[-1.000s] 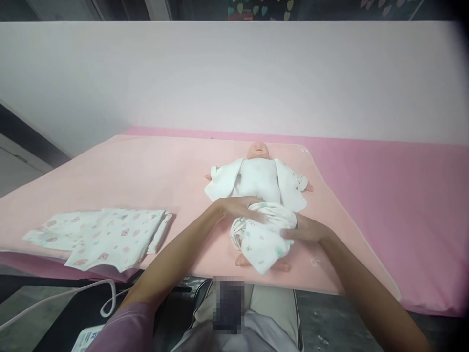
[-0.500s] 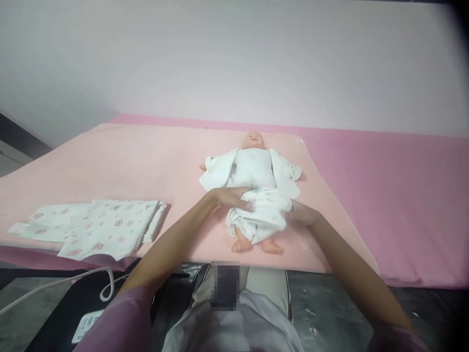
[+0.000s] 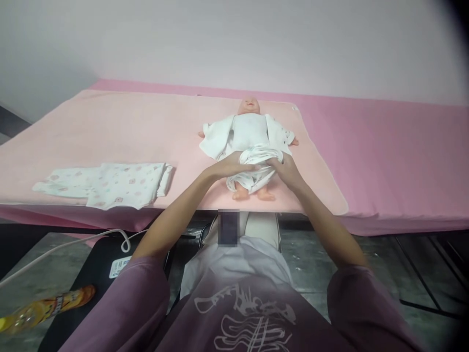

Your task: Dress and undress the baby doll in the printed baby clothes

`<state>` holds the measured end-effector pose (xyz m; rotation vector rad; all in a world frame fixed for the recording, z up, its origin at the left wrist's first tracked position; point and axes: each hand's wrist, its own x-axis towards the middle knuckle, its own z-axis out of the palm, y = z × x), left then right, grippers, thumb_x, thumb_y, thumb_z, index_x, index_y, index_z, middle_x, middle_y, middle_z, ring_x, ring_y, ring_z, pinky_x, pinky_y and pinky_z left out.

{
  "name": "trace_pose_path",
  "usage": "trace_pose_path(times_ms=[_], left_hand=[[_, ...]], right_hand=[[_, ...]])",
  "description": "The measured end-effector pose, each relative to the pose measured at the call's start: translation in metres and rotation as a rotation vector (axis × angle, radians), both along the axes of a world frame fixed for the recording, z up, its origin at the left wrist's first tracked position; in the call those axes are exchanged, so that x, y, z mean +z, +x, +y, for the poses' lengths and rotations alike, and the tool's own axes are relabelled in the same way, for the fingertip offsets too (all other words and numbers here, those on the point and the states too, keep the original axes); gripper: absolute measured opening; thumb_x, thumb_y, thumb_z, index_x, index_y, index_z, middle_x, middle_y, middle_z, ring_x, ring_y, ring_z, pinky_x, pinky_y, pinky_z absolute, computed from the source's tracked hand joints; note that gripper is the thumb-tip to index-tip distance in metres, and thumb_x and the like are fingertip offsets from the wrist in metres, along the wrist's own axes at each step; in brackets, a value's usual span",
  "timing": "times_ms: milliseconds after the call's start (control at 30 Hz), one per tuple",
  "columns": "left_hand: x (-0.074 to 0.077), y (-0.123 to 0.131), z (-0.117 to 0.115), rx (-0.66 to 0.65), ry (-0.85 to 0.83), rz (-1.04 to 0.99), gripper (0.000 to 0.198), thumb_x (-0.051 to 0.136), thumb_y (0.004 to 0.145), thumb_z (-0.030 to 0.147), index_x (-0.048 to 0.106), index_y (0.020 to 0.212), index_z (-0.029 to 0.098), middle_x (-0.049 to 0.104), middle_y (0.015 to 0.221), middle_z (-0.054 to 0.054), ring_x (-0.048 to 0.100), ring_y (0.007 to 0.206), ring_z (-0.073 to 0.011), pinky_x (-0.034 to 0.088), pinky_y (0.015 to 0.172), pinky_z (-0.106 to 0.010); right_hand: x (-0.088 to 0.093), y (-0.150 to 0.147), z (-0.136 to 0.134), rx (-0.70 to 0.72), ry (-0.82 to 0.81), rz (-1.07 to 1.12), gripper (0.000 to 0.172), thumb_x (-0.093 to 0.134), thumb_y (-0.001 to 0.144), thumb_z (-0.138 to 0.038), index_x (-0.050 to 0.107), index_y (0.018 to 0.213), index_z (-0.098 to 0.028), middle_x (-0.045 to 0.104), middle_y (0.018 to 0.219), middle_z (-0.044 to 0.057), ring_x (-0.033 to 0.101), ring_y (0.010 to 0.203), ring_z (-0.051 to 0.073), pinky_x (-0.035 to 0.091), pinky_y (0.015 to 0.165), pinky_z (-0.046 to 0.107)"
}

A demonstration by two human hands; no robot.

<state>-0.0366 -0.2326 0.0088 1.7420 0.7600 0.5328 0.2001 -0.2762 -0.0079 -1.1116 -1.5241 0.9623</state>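
A baby doll (image 3: 249,106) lies on its back, head away from me. White sleeves of an open jacket (image 3: 217,137) cover its arms, and its torso is white. Bunched white printed baby trousers (image 3: 259,154) wrap its hips and legs, with both bare feet sticking out below. My left hand (image 3: 234,165) holds the trousers on the left side, its thumb across their front. On the right side, my right hand (image 3: 287,170) grips the same trousers, thumb in front and other fingers mostly hidden.
Folded printed baby clothes (image 3: 120,183) lie at the left front edge of the peach mat (image 3: 157,117). Beneath the mat is a pink table cover (image 3: 381,151). Below left are a black seat (image 3: 88,269), a white cable (image 3: 73,240) and a drink bottle (image 3: 51,308).
The view has tipped downward, bringing in the bottle and my shirt. My right hand has come inward over the trousers' front, its thumb now showing. The trousers are bunched higher.
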Motion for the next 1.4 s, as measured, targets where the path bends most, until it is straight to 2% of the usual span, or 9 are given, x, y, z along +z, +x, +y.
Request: trace_pose_path(times_ms=[100,200,300,467,700,900,1067,1200,1400], left_hand=[[-0.001,0.006,-0.011,0.018,0.078,0.056,0.046,0.062,0.102,0.044,0.066,0.138,0.016,0.074,0.129,-0.012,0.069,0.117,-0.0290,0.053,0.103,-0.038],[-0.004,0.009,-0.016,-0.081,0.183,0.178,0.052,0.061,0.100,0.043,0.057,0.146,0.020,0.071,0.130,-0.012,0.068,0.113,-0.0295,0.050,0.105,-0.039],[-0.008,0.015,-0.020,-0.177,0.389,0.306,0.047,0.058,0.098,0.034,0.058,0.144,0.023,0.073,0.124,-0.008,0.065,0.111,-0.0304,0.035,0.118,-0.046],[-0.012,0.030,-0.024,-0.259,0.585,0.570,0.048,0.051,0.102,0.028,0.063,0.148,0.028,0.075,0.099,-0.007,0.064,0.101,-0.0311,0.027,0.114,-0.047],[-0.011,0.036,-0.029,-0.252,0.718,0.770,0.061,0.059,0.099,0.026,0.057,0.159,0.036,0.067,0.119,-0.012,0.061,0.112,-0.0325,0.030,0.111,-0.045],[-0.012,0.035,-0.030,-0.258,0.666,0.660,0.058,0.059,0.095,0.022,0.063,0.152,0.033,0.069,0.110,-0.010,0.061,0.118,-0.0330,0.031,0.111,-0.047],[-0.019,0.024,-0.027,-0.149,0.521,0.366,0.052,0.056,0.088,0.017,0.063,0.139,0.026,0.073,0.120,-0.004,0.065,0.116,-0.0294,0.033,0.114,-0.047],[-0.021,0.009,-0.020,-0.154,0.293,0.087,0.055,0.057,0.087,0.019,0.058,0.142,0.026,0.069,0.118,-0.005,0.067,0.101,-0.0245,0.049,0.091,-0.036],[-0.022,0.000,-0.013,-0.164,0.149,-0.109,0.053,0.063,0.088,0.021,0.056,0.140,0.025,0.067,0.121,-0.007,0.067,0.094,-0.0204,0.051,0.079,-0.031]], right_hand=[[-0.008,-0.022,-0.037,-0.219,0.077,-0.023,0.030,0.068,0.093,-0.037,0.075,0.118,-0.021,0.079,0.118,0.009,0.068,0.116,0.032,0.055,0.104,0.043],[-0.021,-0.039,-0.083,-0.320,0.017,-0.103,0.028,0.070,0.093,-0.036,0.071,0.117,-0.024,0.077,0.110,0.008,0.068,0.101,0.030,0.054,0.093,0.040],[-0.037,-0.041,-0.114,-0.464,-0.048,-0.249,0.014,0.070,0.091,-0.034,0.065,0.102,-0.026,0.070,0.092,0.004,0.061,0.085,0.027,0.050,0.084,0.037],[-0.059,-0.032,-0.118,-0.614,0.052,-0.402,0.012,0.065,0.090,-0.030,0.061,0.101,-0.025,0.068,0.100,0.007,0.061,0.095,0.028,0.048,0.091,0.039],[-0.074,-0.035,-0.119,-0.765,0.147,-0.505,0.020,0.057,0.088,-0.026,0.060,0.107,-0.021,0.063,0.121,0.016,0.063,0.108,0.031,0.052,0.091,0.042],[-0.073,-0.031,-0.119,-0.740,-0.031,-0.424,0.026,0.055,0.091,-0.033,0.060,0.114,-0.022,0.072,0.101,0.011,0.065,0.091,0.032,0.049,0.082,0.040],[-0.063,-0.031,-0.113,-0.614,-0.085,-0.187,0.019,0.059,0.089,-0.032,0.060,0.105,-0.024,0.074,0.100,0.007,0.067,0.091,0.030,0.049,0.080,0.037],[-0.064,-0.030,-0.105,-0.421,-0.080,-0.052,0.021,0.067,0.087,-0.034,0.062,0.105,-0.024,0.074,0.101,0.004,0.067,0.093,0.026,0.052,0.082,0.035],[-0.071,-0.013,-0.075,-0.165,0.038,-0.007,0.030,0.077,0.089,-0.042,0.062,0.109,-0.024,0.069,0.099,0.002,0.064,0.089,0.024,0.051,0.079,0.034]])
